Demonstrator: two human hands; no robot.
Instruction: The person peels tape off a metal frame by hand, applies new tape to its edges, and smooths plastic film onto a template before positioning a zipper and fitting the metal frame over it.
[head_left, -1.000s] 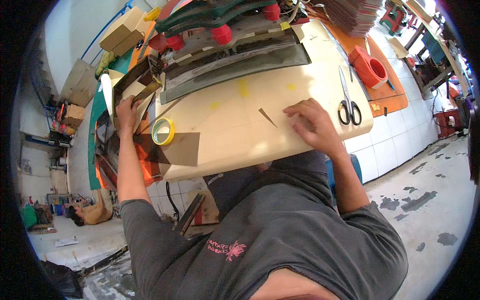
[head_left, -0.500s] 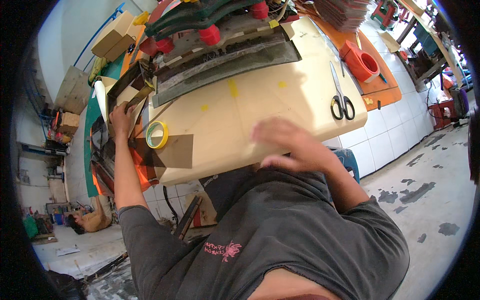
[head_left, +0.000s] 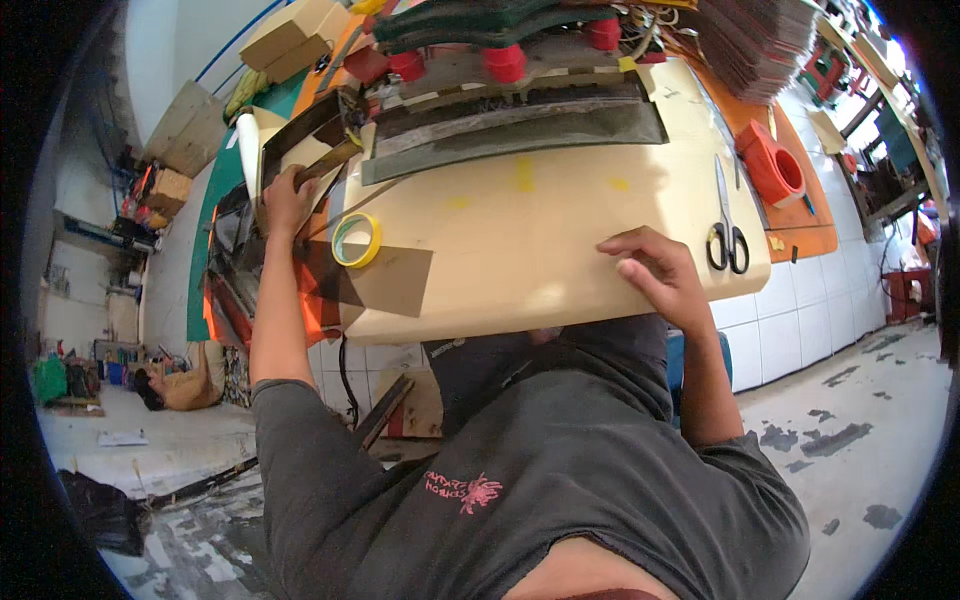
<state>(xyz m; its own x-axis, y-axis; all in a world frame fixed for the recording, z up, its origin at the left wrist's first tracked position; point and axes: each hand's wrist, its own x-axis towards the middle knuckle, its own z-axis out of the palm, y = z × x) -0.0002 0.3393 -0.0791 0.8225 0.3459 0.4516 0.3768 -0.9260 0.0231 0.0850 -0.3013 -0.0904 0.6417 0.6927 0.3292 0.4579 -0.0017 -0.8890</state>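
My left hand (head_left: 287, 200) is at the near end of a dark open box (head_left: 320, 112) at the far left, its fingertips curled down and closed at some sheets there. What they pinch, if anything, is hidden. A roll of yellow tape (head_left: 374, 242) lies near that forearm, on a brown see-through sheet (head_left: 405, 288) at the table's left corner. My right hand (head_left: 662, 268) hovers over the right front of the cream-covered table (head_left: 520, 260), fingers loosely bent and apart, holding nothing. To its right lie black-handled scissors (head_left: 721, 205), blades pointing away.
Across the table's back stands a machine with a green frame and red feet (head_left: 503, 63), a long dark strip (head_left: 520, 140) before it. At the right, an orange board (head_left: 815, 235) bears a red ring-shaped holder (head_left: 765, 165). Stacked sheets (head_left: 765, 50) rise behind. Another person (head_left: 185, 388) is at the far left.
My right hand has moved right, toward the scissors, and its blur is gone. My left hand stays at the box. The whole view has shifted, placing the table farther right.
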